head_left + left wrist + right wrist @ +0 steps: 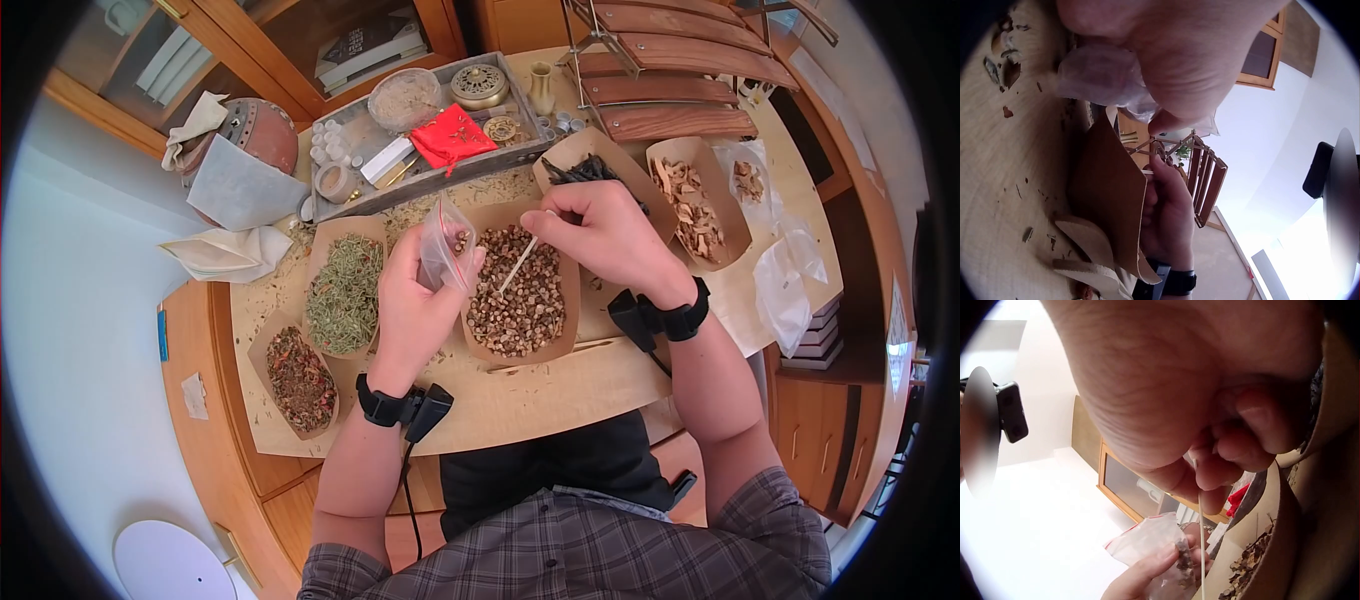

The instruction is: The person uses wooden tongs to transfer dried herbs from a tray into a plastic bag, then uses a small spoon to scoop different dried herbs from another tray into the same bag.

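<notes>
My left hand [412, 310] holds a small clear zip bag [447, 245] with a red line along its mouth, standing upright with some brown bits inside. In the right wrist view the bag [1154, 540] shows dark pieces low in it. My right hand [607, 235] pinches a thin pale stick [518, 262] between thumb and fingers. The stick slants down to a paper tray [548, 345] of chopped brown dried pieces [520, 315], its lower tip among them. In the left wrist view, the right hand [1169, 212] appears beyond the tray's brown wall [1113, 194].
Paper trays of green dried herb [345, 295] and a reddish mix [292, 385] stand left; dark strips [585, 170] and pale slices [690, 210] lie in trays right. Behind is a grey wooden tray [420, 180] with a red pouch [450, 137]. A slatted wooden rack [675, 60] stands back right.
</notes>
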